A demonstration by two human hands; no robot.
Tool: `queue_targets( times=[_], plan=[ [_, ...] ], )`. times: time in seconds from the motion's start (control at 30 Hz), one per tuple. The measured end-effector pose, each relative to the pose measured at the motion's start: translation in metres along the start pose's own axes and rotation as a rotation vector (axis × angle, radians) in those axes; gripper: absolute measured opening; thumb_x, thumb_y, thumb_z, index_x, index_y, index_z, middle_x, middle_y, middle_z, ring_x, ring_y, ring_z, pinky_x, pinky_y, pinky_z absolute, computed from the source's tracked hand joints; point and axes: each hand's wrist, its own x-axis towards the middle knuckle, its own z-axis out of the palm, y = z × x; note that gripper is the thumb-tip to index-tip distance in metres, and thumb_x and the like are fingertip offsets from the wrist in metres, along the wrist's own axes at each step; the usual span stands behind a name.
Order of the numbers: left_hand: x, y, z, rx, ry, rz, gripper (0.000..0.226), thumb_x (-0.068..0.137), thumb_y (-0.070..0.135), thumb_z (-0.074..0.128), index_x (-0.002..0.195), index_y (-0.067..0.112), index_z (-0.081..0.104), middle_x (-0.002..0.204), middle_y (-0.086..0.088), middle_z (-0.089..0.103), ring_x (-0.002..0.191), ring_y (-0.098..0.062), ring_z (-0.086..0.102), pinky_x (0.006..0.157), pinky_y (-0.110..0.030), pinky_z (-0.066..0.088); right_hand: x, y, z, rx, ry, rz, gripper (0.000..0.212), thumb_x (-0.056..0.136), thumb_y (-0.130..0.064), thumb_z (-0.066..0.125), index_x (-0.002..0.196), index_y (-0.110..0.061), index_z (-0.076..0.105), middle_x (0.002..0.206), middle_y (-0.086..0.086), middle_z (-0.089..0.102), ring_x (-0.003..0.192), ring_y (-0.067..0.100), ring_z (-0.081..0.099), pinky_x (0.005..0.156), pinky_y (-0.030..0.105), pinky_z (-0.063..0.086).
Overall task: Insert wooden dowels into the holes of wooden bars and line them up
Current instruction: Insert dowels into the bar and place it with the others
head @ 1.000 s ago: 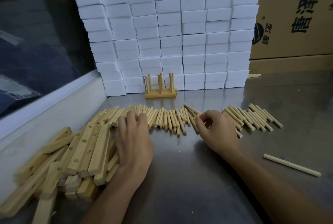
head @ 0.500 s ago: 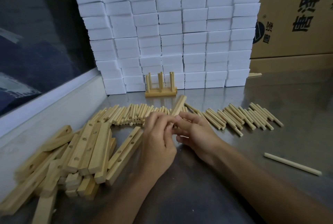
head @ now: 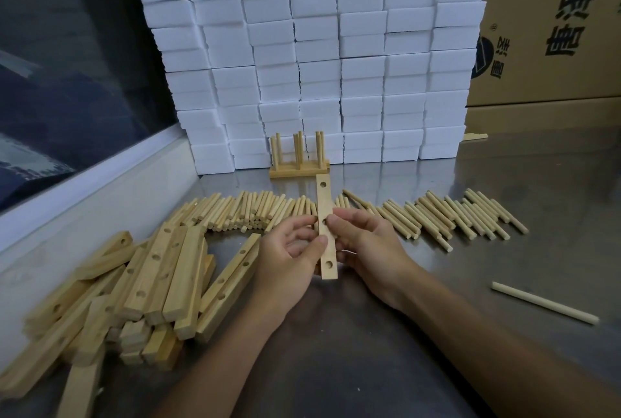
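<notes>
Left hand (head: 289, 261): we pinch the wooden bar (head: 326, 227) at mid-worktop.
Right hand (head: 368, 244): our fingers grip the same bar, opposite side.

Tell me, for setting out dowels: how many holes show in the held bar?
3 on the held bar: one near its far end, one mid-bar between the left hand and right hand, one near its near end.

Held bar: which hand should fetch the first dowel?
Probably right. Both hands pinch the held bar mid-length, but the right hand sits beside the spread dowels, while the left hand lies towards the bar pile and can keep steadying it.
</notes>
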Motion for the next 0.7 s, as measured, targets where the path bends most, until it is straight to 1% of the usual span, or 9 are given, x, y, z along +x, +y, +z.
queue_targets(
  times=[0.13,0.2,0.3,0.37,0.4,0.47,0.53,0.63,0.7],
  plan=[
    [0.001,0.003,-0.001,-0.126,-0.070,-0.108,0.013,0.093,0.019,0.066,0.105,0.022,0.070,0.083,0.002,0.076,0.077,-0.014,0.074,0.062,-0.023,0.056,-0.005,-0.001,0.001,-0.112,-0.051,-0.054,0.022,0.090,-0.017,0.072,0.108,-0.006,0.071,0.086,0.010,0.072,0.069,0.015,0.063,0.063,0.027,0.050],
    [0.001,0.003,-0.003,-0.136,-0.071,-0.128,0.015,0.096,0.027,0.062,0.100,0.019,0.074,0.080,-0.007,0.074,0.071,-0.020,0.072,0.061,-0.033,0.059,-0.009,0.000,0.004,-0.219,-0.073,-0.118,0.015,0.090,-0.017,0.072,0.102,-0.007,0.074,0.083,0.009,0.074,0.068,0.015,0.064,0.061,0.024,0.050],
    [0.003,0.004,-0.004,-0.207,-0.011,-0.199,0.022,0.101,0.026,0.054,0.095,0.016,0.073,0.085,-0.016,0.073,0.070,-0.030,0.071,0.058,-0.040,0.060,-0.012,0.001,0.007,-0.335,-0.083,-0.183,0.008,0.093,-0.011,0.068,0.095,-0.007,0.075,0.081,0.009,0.075,0.064,0.013,0.064,0.058,0.021,0.051],
    [0.007,0.004,-0.005,-0.249,0.029,-0.230,0.022,0.103,0.024,0.050,0.101,0.011,0.067,0.083,-0.013,0.073,0.064,-0.029,0.070,0.047,-0.034,0.055,-0.012,0.001,0.008,-0.429,-0.057,-0.231,0.009,0.094,-0.010,0.065,0.093,-0.007,0.074,0.079,0.006,0.075,0.063,0.012,0.066,0.059,0.022,0.053],
    [0.008,0.004,-0.005,-0.252,0.046,-0.234,0.021,0.103,0.023,0.048,0.102,0.010,0.065,0.079,-0.010,0.072,0.058,-0.026,0.067,0.041,-0.030,0.049,-0.012,0.002,0.007,-0.534,-0.026,-0.280,0.009,0.094,-0.012,0.065,0.091,-0.009,0.074,0.077,0.003,0.074,0.066,0.012,0.067,0.061,0.026,0.055],
    [0.009,0.003,-0.005,-0.249,0.073,-0.233,0.022,0.104,0.022,0.047,0.101,0.007,0.062,0.071,-0.007,0.066,0.045,-0.021,0.056,0.036,-0.025,0.039,-0.010,0.002,0.001,-0.856,0.041,-0.402,0.010,0.094,-0.019,0.065,0.089,-0.016,0.073,0.076,-0.004,0.070,0.070,0.011,0.065,0.069,0.034,0.057],
    [0.010,0.002,-0.005,-0.263,0.098,-0.236,0.023,0.104,0.021,0.047,0.099,0.003,0.061,0.066,-0.006,0.059,0.039,-0.019,0.048,0.034,-0.023,0.033,-0.007,0.000,-0.008,-1.120,0.109,-0.495,0.010,0.094,-0.022,0.063,0.093,-0.019,0.072,0.080,-0.009,0.068,0.076,0.008,0.062,0.073,0.035,0.056],
    [0.012,0.002,-0.005,-0.286,0.112,-0.271,0.023,0.104,0.020,0.047,0.099,0.001,0.060,0.066,-0.007,0.057,0.039,-0.020,0.048,0.034,-0.023,0.032,0.000,-0.006,-0.024,-1.324,0.243,-0.568,0.013,0.093,-0.022,0.061,0.100,-0.016,0.071,0.091,-0.004,0.067,0.084,0.013,0.059,0.078,0.037,0.053],
    [0.012,0.001,-0.005,-0.295,0.107,-0.285,0.023,0.104,0.019,0.048,0.097,0.002,0.060,0.065,-0.008,0.057,0.040,-0.020,0.048,0.034,-0.022,0.032,0.004,-0.008,-0.033,-1.419,0.319,-0.536,0.018,0.094,-0.027,0.060,0.107,-0.018,0.069,0.100,-0.002,0.067,0.092,0.016,0.058,0.086,0.037,0.050]
  ],
)
